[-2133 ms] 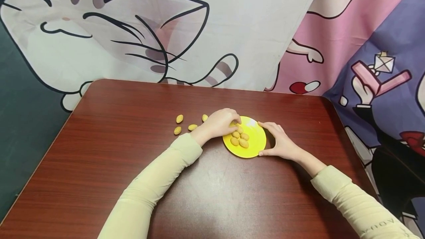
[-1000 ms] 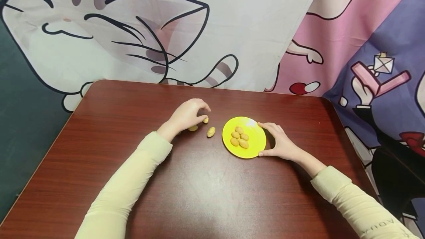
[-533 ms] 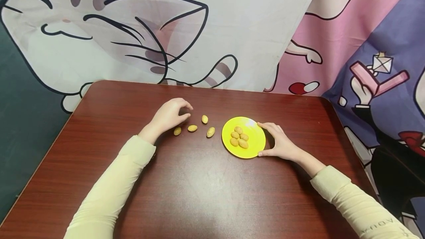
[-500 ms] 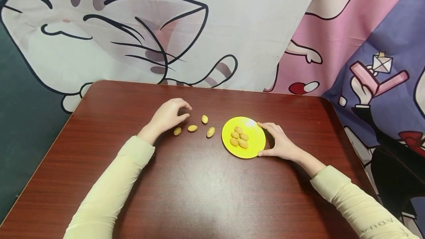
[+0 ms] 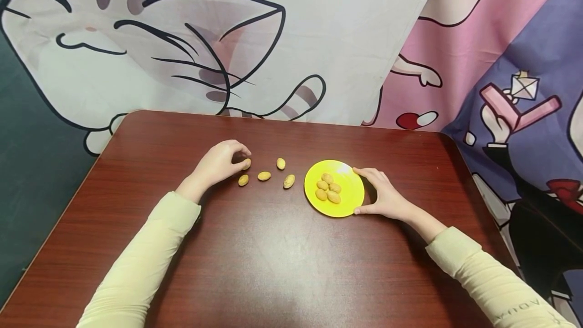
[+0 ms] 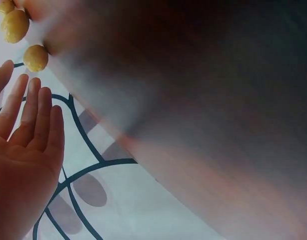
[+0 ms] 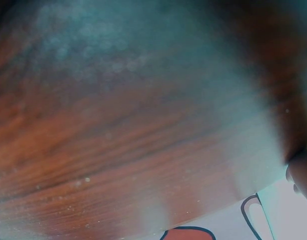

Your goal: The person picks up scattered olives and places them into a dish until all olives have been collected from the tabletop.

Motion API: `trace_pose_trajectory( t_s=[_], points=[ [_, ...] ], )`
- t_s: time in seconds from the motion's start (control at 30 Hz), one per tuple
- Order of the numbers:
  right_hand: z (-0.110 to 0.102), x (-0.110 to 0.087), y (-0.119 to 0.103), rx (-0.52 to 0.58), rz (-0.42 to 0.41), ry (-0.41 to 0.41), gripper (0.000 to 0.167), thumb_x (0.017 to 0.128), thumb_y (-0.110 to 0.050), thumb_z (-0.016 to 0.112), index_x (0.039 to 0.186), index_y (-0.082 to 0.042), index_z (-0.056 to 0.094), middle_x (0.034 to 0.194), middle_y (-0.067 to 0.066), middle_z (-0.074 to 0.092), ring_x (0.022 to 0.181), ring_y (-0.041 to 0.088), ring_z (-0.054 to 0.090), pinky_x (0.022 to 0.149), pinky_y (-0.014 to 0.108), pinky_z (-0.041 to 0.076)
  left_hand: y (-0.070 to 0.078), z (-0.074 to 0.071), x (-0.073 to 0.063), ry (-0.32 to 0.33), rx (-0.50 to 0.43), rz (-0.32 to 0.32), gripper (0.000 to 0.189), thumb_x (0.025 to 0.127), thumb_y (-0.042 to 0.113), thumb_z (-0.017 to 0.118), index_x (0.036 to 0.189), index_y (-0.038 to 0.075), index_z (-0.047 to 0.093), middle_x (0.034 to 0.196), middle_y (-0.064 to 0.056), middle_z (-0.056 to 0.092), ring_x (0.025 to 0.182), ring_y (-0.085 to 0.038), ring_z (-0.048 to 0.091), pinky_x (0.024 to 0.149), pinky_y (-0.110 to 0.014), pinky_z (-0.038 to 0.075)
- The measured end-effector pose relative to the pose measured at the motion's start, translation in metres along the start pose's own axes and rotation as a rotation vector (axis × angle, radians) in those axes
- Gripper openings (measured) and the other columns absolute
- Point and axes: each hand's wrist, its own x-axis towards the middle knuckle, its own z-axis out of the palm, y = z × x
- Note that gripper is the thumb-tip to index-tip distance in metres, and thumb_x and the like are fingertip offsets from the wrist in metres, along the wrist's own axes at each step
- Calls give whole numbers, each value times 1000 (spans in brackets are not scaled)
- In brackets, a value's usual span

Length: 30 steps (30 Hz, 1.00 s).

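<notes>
Left hand (image 5: 214, 165) has shifted left and lower, fingers parted at one yellow piece (image 5: 247, 164); four loose pieces (image 5: 264, 176) lie mid-frame. Right hand (image 5: 384, 195), spread wide, touches one plate (image 5: 351, 183) right of centre, bearing five.

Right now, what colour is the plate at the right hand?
The plate is bright yellow, seen best in the head view.

A reddish-brown wood-grain table (image 5: 373, 257) is showing pale glare (image 5: 291, 262) on its near half. Cat-printed cloth (image 5: 255, 44) is hanging beyond the far edge; pink-and-purple cartoon fabric (image 5: 487, 47) is covering the right, a dark green surface (image 5: 43, 181) the left.
</notes>
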Motion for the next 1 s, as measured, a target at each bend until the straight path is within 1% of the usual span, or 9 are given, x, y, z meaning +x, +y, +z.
trace_pose_trajectory(
  t_s=[0.3, 0.57, 0.7, 0.87, 1.0],
  points=[
    [0, 1, -1, 1, -1, 4, 110, 68, -29, 100, 158, -4, 44, 149, 20, 50, 138, 39, 40, 111, 60, 35, -4, 0, 0, -31, 35, 21, 16, 99, 14, 73, 111, 5, 77, 108, -13, 74, 105, -30, 69, 99, -49, 55],
    [0, 1, -2, -4, -11, 9, 109, 67, -28, 101, 158, -3, 44, 148, 21, 51, 138, 40, 40, 111, 60, 35, -7, 2, 1, -62, 44, 17, 15, 98, 13, 74, 111, 7, 76, 105, -11, 74, 102, -28, 68, 96, -47, 55],
    [0, 1, -1, -2, -6, 7, 109, 67, -27, 101, 158, -3, 44, 149, 21, 50, 138, 40, 40, 111, 60, 35, -7, 2, 1, -76, 44, 14, 17, 96, 12, 76, 112, 7, 75, 106, -11, 73, 102, -28, 68, 96, -47, 55],
    [0, 1, -1, 0, 1, 4, 110, 67, -27, 101, 158, -3, 44, 149, 21, 50, 139, 40, 39, 112, 61, 35, -6, 2, 2, -80, 49, 18, 19, 96, 12, 77, 114, 6, 75, 106, -12, 73, 101, -28, 68, 96, -47, 55],
    [0, 1, -1, -4, 1, 4, 110, 67, -28, 101, 158, -3, 44, 149, 21, 50, 139, 40, 40, 112, 61, 35, -6, 2, 2, -65, 49, 22, 17, 96, 11, 76, 112, 6, 75, 105, -11, 73, 101, -28, 67, 95, -47, 55]
  ],
)
